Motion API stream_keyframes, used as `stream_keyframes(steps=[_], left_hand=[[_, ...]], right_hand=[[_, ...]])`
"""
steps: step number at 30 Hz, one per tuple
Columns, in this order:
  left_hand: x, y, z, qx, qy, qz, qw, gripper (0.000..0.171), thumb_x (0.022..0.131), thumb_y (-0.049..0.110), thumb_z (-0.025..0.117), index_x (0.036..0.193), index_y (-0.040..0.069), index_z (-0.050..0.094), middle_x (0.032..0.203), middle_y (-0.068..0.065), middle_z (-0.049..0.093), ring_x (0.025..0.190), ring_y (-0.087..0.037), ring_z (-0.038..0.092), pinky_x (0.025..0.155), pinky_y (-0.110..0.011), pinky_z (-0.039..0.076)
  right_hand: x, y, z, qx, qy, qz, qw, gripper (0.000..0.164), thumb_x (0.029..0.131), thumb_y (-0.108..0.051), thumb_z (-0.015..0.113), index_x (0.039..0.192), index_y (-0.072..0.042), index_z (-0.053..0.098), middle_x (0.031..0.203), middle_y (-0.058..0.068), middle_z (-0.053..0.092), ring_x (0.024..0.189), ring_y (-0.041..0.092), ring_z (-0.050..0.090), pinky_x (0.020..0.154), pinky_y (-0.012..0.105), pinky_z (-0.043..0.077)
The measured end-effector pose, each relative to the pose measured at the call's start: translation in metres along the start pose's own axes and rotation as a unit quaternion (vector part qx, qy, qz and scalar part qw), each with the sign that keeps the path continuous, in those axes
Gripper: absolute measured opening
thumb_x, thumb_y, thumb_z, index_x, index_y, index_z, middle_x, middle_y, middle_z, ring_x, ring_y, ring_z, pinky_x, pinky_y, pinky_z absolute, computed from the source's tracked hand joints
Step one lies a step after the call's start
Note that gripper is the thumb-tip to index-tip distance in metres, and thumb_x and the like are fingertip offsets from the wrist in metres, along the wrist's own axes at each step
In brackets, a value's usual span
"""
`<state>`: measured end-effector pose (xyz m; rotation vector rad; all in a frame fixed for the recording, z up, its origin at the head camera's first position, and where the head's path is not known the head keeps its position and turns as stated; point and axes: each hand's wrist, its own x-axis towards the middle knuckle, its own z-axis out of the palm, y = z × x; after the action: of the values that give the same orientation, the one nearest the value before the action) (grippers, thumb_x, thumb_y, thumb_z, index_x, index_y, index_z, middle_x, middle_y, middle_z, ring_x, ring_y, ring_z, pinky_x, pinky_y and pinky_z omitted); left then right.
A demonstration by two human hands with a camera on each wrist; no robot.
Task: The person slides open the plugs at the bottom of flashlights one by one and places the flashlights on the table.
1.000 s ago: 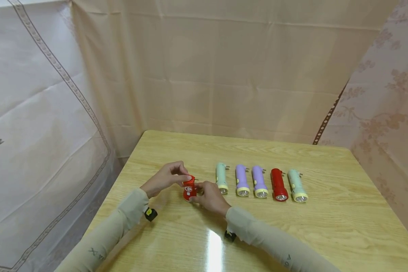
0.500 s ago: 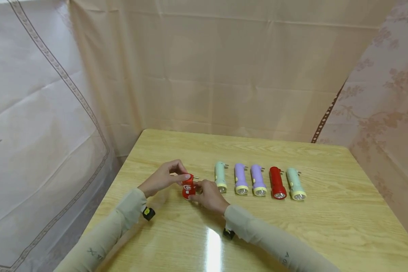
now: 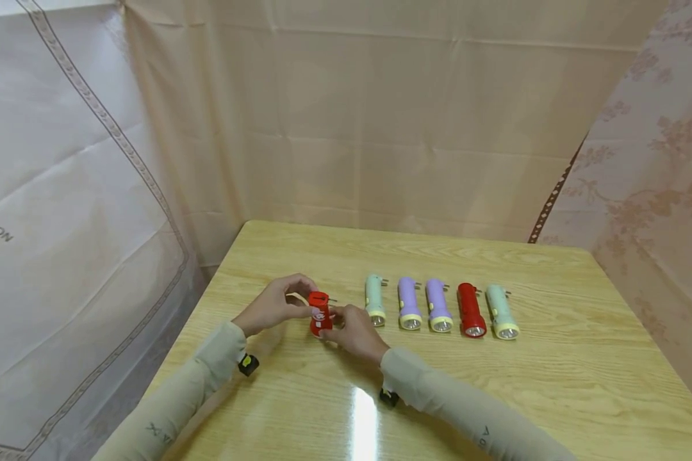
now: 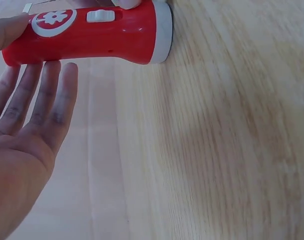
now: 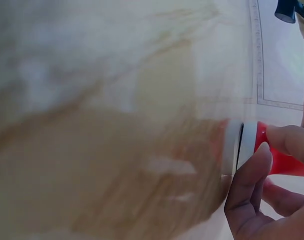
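A red flashlight (image 3: 320,299) stands upright, lens end down at the tabletop, its plug prongs pointing right. My left hand (image 3: 275,306) holds its upper end between the thumb and fingertips. In the left wrist view a white flower emblem (image 4: 54,19) and a white slide switch (image 4: 100,16) show on the flashlight's side. Lower down, my right hand (image 3: 354,333) pinches the body near the head; the right wrist view has those fingers (image 5: 249,185) right by the pale rim (image 5: 248,142), which sits close over the glossy table.
To the right lies a row of flashlights: mint green (image 3: 373,296), two lilac (image 3: 407,298) (image 3: 436,299), one red (image 3: 469,306) and another mint green (image 3: 500,307). Their lenses face the near side. Hanging cloth (image 3: 369,128) encloses the wooden table (image 3: 553,384) at the back and sides.
My left thumb has slid from the flashlight's top end down onto its side, uncovering the top. The right hand keeps its hold, and the row of flashlights stays put.
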<state>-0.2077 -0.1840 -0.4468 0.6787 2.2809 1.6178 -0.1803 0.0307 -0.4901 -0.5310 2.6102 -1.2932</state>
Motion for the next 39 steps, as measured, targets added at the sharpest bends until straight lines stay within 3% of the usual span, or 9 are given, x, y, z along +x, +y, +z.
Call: stream_keyframes(steps=[9,15,22,30,39], left_hand=[[0.003,-0.002,-0.002,0.004,0.018,-0.002,0.9998,0.034,0.080,0.028,0.079,0.108,0.018,0.062,0.104,-0.005,0.065,0.096,-0.023,0.062,0.079,-0.037,0.055],[0.006,-0.005,-0.005,-0.014,0.027,-0.032,0.9990,0.036,0.081,0.031,0.077,0.109,0.015,0.062,0.105,-0.007,0.064,0.098,-0.026,0.060,0.080,-0.041,0.054],[0.020,-0.015,-0.007,-0.051,0.046,-0.087,0.9939,0.039,0.081,0.029,0.077,0.112,0.008,0.062,0.107,-0.013,0.064,0.096,-0.029,0.061,0.085,-0.055,0.050],[0.048,-0.025,-0.006,-0.103,0.053,-0.158,0.9806,0.043,0.079,0.028,0.079,0.113,0.005,0.064,0.111,-0.015,0.063,0.095,-0.026,0.064,0.084,-0.042,0.055],[0.075,-0.029,-0.006,-0.130,0.045,-0.203,0.9696,0.045,0.083,0.024,0.076,0.117,0.001,0.058,0.111,-0.016,0.064,0.097,-0.026,0.066,0.083,-0.037,0.055]], right_hand=[[-0.002,-0.001,0.000,0.008,-0.008,0.027,1.000,0.047,0.078,-0.039,0.077,0.115,-0.012,0.067,0.091,-0.001,0.066,0.075,0.010,0.058,0.068,0.028,0.049],[-0.005,-0.003,0.003,0.038,-0.022,0.062,0.997,0.048,0.082,-0.050,0.071,0.113,-0.014,0.067,0.090,-0.005,0.066,0.072,0.011,0.059,0.063,0.028,0.049],[-0.007,-0.008,0.003,0.079,-0.018,0.099,0.992,0.045,0.086,-0.049,0.066,0.110,-0.011,0.068,0.098,-0.001,0.068,0.081,0.014,0.058,0.070,0.030,0.049],[-0.007,-0.012,0.004,0.197,-0.016,0.180,0.963,0.044,0.090,-0.044,0.063,0.113,-0.007,0.064,0.063,0.008,0.057,0.040,0.012,0.042,0.034,0.021,0.035],[-0.006,-0.015,0.005,0.258,0.024,0.200,0.945,0.046,0.092,-0.040,0.061,0.120,-0.004,0.058,0.056,0.003,0.050,0.039,0.010,0.039,0.034,0.021,0.032]])
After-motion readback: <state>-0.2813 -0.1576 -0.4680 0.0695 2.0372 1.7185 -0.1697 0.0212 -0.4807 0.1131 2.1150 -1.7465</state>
